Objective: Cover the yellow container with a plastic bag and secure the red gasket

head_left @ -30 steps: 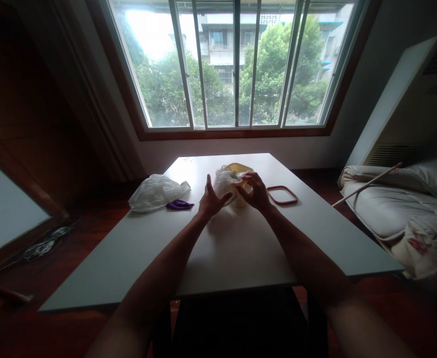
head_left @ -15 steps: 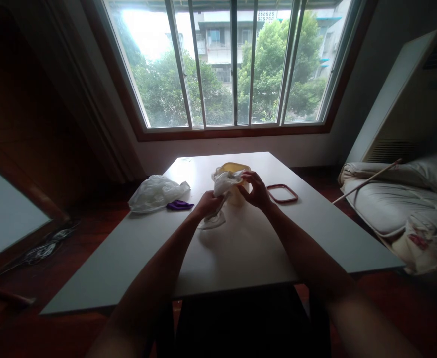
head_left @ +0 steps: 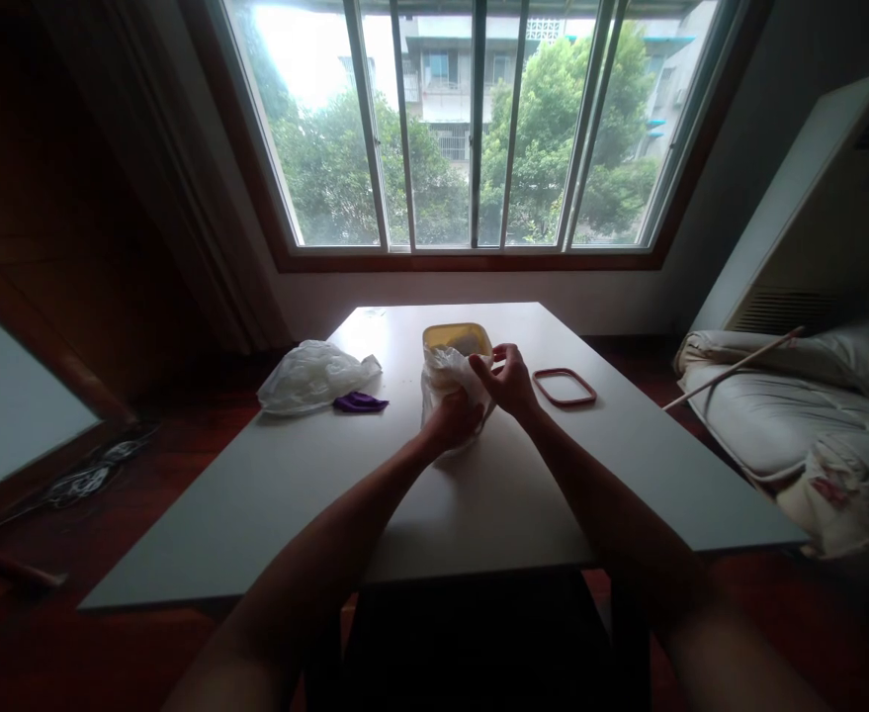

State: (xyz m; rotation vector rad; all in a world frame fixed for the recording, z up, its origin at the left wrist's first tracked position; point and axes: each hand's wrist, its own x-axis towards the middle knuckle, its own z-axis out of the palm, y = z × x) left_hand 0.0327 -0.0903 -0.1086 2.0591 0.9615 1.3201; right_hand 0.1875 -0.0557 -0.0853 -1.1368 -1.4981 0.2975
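Note:
A yellow bin (head_left: 455, 329) stands on the white table, its mouth facing up. Over its near side hangs a thin white plastic bag (head_left: 445, 364), bunched and creased. In front of the bin, my left hand (head_left: 458, 415) is closed on the gathered bag. My right hand (head_left: 512, 378) is at the bin's near right corner, thumb on the bag and fingers around the outer side of the rim. Part of the bin's front is hidden by the bag and my hands. A reddish rounded-square ring (head_left: 564, 387) lies flat to the right of my right hand.
Another crumpled white plastic bag (head_left: 315, 378) lies at the table's left edge, beside a folded purple cloth (head_left: 360, 401). A padded cream seat (head_left: 790, 405) with a thin stick (head_left: 731, 370) across it stands at the right. The window (head_left: 471, 129) is beyond the table (head_left: 315, 514).
My left hand has moved right, to the front of the bin, carrying the bag with it. More of the bin's mouth shows now. My right hand stays near the rim.

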